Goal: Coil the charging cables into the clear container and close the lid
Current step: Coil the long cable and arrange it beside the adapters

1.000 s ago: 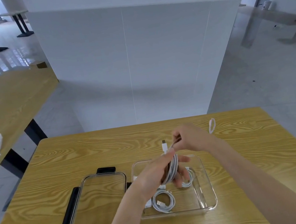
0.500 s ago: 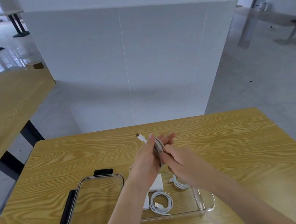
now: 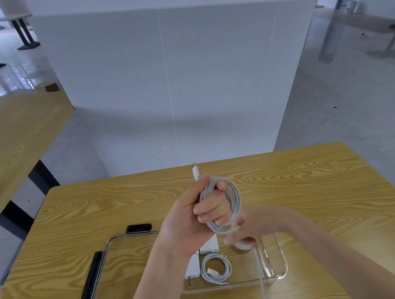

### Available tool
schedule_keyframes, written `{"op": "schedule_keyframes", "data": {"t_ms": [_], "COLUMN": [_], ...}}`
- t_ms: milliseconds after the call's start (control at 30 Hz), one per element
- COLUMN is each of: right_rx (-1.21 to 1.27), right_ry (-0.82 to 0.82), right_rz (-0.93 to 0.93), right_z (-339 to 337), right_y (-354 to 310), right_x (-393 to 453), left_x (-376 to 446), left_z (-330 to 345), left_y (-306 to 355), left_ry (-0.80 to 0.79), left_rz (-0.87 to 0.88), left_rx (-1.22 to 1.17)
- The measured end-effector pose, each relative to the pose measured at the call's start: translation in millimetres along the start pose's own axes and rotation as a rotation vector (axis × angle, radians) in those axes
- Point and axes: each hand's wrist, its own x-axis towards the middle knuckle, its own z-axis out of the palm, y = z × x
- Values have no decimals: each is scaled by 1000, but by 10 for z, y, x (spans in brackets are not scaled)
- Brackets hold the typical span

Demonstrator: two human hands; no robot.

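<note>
Left hand (image 3: 190, 224) is clamped around a white cable coil (image 3: 226, 204), its plug end (image 3: 195, 173) sticking up past the thumb. Right hand (image 3: 252, 226) is just below the coil, pinching the loose tail (image 3: 261, 278) — both held above the clear container (image 3: 283, 262). To do it well, I judge: feed the tail under light tension, matching loop size, then tuck the end in. Inside the container lie a coiled cable (image 3: 216, 271) and white adapters (image 3: 193, 267). The lid (image 3: 109, 251) lies left of the container. Right fingertips are motion-blurred; the tail's end runs out of frame; a further coil under the right hand is mostly hidden.
</note>
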Motion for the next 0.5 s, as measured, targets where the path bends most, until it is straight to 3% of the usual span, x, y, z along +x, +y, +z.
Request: {"op": "schedule_keyframes", "data": {"t_ms": [100,300,500], "right_rx": [-64,-157,-321], "right_ry": [84,282,437], "right_rz": [53,137,94], "right_z": [-156,-510,-476], "right_y": [48,-244,-468], "right_x": [53,-86,-217], "left_x": [-43,-38,39], "left_z": [43,3,16], "left_y": [-34,-195,-274], "left_ry": [28,281,544], "left_rz": [-106,-303,-240], "left_rx": [246,612,672]}}
